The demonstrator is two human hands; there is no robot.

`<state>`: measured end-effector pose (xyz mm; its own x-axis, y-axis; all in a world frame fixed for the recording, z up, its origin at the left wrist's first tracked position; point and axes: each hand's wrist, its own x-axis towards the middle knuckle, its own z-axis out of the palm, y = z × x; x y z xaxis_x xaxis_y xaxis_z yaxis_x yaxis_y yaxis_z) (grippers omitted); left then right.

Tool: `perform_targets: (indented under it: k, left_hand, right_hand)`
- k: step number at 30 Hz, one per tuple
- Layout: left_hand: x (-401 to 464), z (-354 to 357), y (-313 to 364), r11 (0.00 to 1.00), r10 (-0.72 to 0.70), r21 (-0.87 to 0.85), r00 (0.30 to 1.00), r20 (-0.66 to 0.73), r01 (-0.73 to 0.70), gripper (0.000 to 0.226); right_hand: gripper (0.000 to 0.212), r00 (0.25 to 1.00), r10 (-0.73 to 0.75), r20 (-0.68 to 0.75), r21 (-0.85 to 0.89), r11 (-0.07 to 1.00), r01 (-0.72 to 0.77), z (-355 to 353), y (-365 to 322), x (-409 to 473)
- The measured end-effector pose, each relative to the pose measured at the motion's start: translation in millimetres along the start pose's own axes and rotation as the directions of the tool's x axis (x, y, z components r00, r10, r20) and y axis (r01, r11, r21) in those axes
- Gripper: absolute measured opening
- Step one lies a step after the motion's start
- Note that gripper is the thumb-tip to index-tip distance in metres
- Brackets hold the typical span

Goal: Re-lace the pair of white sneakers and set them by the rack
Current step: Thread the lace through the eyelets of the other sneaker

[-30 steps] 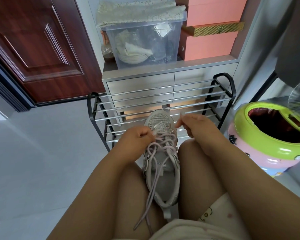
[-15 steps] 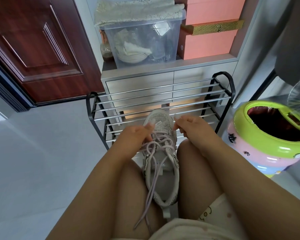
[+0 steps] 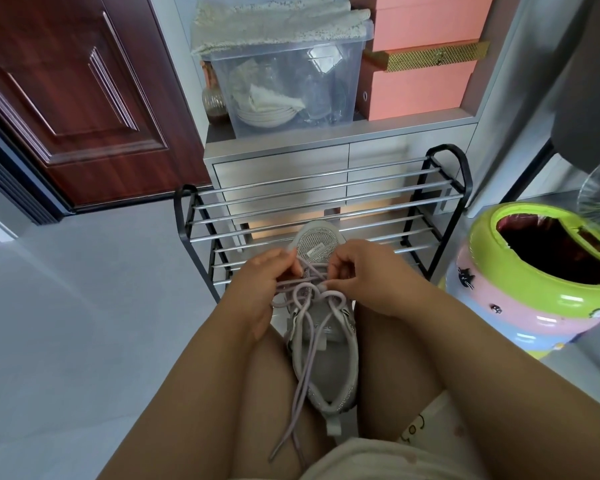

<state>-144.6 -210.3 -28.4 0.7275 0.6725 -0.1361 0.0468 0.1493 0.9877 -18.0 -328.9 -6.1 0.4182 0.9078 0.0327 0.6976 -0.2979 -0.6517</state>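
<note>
One white-grey sneaker (image 3: pixel 326 368) lies between my knees, toe pointing toward the shoe rack (image 3: pixel 323 209). Its pale lilac lace (image 3: pixel 305 344) crosses the upper eyelets in loose loops, and both ends trail down over my left thigh. My left hand (image 3: pixel 264 285) pinches a strand of lace at the left side of the tongue. My right hand (image 3: pixel 364 271) pinches the lace at the right side, fingers curled. A second sneaker is not in view.
The black and chrome rack stands right behind the sneaker, against a grey drawer cabinet (image 3: pixel 326 161). A clear storage bin (image 3: pixel 284 81) and pink boxes (image 3: pixel 420 81) sit on top. A green-and-pink round bin (image 3: pixel 541 271) stands at right, a dark red door (image 3: pixel 70 98) at left.
Both hands have come closer together over the tongue. The lace crossing at the top eyelets has spread into wider loops.
</note>
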Motion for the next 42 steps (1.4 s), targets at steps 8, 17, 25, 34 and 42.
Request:
perform_targets:
  k: [8, 17, 25, 34, 42]
  left_hand:
    - [0, 2, -4, 0.998, 0.022, 0.053, 0.999, -0.033, -0.020, 0.037]
    - [-2, 4, -5, 0.996, 0.036, 0.085, 0.998, -0.052, -0.031, 0.036]
    - [-3, -1, -9, 0.999, 0.038, 0.024, 0.997, -0.062, -0.037, 0.037]
    - [-2, 2, -9, 0.998, 0.039, 0.054, 0.997, -0.062, -0.036, 0.037]
    - [0, 1, -11, 0.998, 0.029, 0.058, 0.996, -0.083, -0.025, 0.036]
  right_hand:
    - [0.012, 0.999, 0.043, 0.023, 0.021, 0.999, -0.044, -6, 9, 0]
    - [0.010, 0.999, 0.012, 0.038, -0.001, 1.000, -0.012, -4, 2, 1]
    - [0.011, 0.979, 0.039, 0.202, 0.511, 0.849, -0.139, -19, 24, -5]
    - [0.018, 0.999, -0.031, -0.007, 0.079, 0.996, 0.032, -11, 6, 0]
    - [0.013, 1.000, -0.024, 0.007, -0.158, 0.987, 0.025, -12, 9, 0]
